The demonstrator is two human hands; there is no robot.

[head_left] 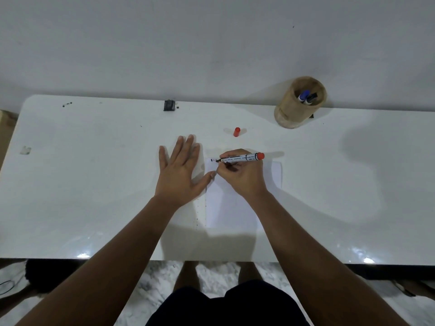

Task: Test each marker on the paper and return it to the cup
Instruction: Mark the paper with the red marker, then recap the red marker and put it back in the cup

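No sleeves are being worn: both forearms are being left bare behind the left hand [179, 171] and right hand [242, 175]; dark shorts are being worn.

A plain home room: a glossy white table [94, 184] against a bare white wall [164, 43], marble-patterned floor [216, 276] beneath.

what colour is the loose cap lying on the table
Red, seen in the head view: the loose cap.
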